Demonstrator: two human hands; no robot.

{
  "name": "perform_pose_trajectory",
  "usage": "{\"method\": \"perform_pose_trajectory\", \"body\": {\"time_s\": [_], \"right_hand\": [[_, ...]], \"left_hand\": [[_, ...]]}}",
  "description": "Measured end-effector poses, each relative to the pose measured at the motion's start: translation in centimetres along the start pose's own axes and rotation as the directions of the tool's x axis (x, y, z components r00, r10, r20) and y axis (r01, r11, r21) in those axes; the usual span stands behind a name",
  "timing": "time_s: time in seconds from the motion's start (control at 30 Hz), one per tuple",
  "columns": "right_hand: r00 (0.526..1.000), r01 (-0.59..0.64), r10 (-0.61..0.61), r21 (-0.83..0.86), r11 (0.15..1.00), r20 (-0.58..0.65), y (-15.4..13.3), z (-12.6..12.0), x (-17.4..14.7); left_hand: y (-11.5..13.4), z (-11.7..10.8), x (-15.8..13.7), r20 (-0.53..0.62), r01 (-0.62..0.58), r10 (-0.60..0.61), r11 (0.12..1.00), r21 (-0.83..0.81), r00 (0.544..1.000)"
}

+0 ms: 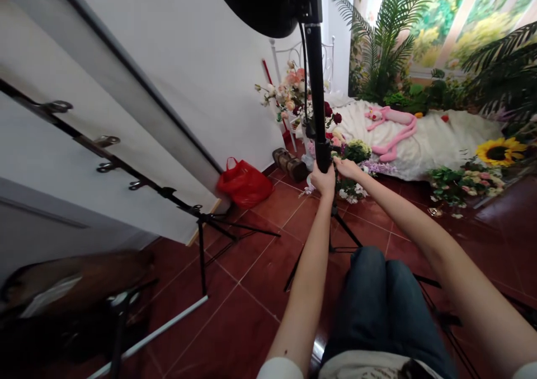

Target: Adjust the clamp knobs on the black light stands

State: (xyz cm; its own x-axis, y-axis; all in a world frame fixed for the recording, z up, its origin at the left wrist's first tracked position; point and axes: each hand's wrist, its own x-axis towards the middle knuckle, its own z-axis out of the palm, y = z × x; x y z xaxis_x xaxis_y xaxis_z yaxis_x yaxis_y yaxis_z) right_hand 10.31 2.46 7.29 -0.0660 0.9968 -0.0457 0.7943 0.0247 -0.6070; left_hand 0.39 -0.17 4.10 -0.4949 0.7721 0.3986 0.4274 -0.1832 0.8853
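Observation:
A black light stand [318,82] rises in front of me, with a dark round lamp head [260,1] at its top and a thin cable running down beside the pole. My left hand [324,179] is wrapped round the pole just below a thick collar. Close beside it, my right hand [347,168] is closed with its fingertips against the right side of the stand at the collar; the small part they pinch is hidden. Below my hands the stand's legs [350,230] spread over the red tiles.
On the left, a black tripod [203,219] carries a slanting pole with clips. A red plastic bag [244,183] sits by the wall. Flowers [356,150] and a bed with a pink plush toy [396,117] lie beyond. A white tube [168,327] rests low on the left.

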Motion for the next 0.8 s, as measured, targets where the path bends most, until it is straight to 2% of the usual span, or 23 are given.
{"method": "perform_pose_trajectory", "body": {"time_s": [0.17,0.27,0.37,0.47,0.57,0.63,0.73,0.8], "right_hand": [[0.976,-0.041,0.004,0.171,0.984,0.217,-0.4,0.3,2.2],[0.965,-0.062,-0.003,0.241,0.969,0.262,0.2,1.0,3.0],[0.979,-0.013,-0.058,0.343,0.939,0.195,1.1,1.8,3.6],[0.988,0.097,-0.140,0.421,0.902,0.072,1.7,2.8,3.8],[0.971,0.239,-0.214,0.498,0.834,-0.107,2.0,4.4,3.4],[0.954,0.294,-0.214,0.517,0.804,-0.209,2.1,5.3,3.0],[0.947,0.297,-0.198,0.455,0.839,-0.253,2.4,5.3,2.5],[0.960,0.256,-0.197,0.338,0.906,-0.200,2.7,4.1,2.4]], "left_hand": [[-0.2,-0.1,0.0,0.002,0.010,-0.010,1.000,0.026,1.000],[-0.3,-0.1,0.0,0.009,-0.003,0.003,1.000,0.016,1.000],[-0.5,0.0,0.1,0.003,-0.001,0.001,1.000,0.012,1.000],[-0.7,0.3,0.2,-0.015,0.004,-0.004,1.000,0.013,1.000],[-0.8,0.4,0.3,-0.024,0.002,-0.002,1.000,0.014,1.000],[-0.7,0.3,0.3,-0.022,0.008,-0.007,1.000,0.017,1.000],[-0.5,0.2,0.2,-0.016,0.012,-0.012,1.000,0.013,1.000],[-0.4,0.2,0.2,-0.017,0.014,-0.014,1.000,0.007,1.000]]}}
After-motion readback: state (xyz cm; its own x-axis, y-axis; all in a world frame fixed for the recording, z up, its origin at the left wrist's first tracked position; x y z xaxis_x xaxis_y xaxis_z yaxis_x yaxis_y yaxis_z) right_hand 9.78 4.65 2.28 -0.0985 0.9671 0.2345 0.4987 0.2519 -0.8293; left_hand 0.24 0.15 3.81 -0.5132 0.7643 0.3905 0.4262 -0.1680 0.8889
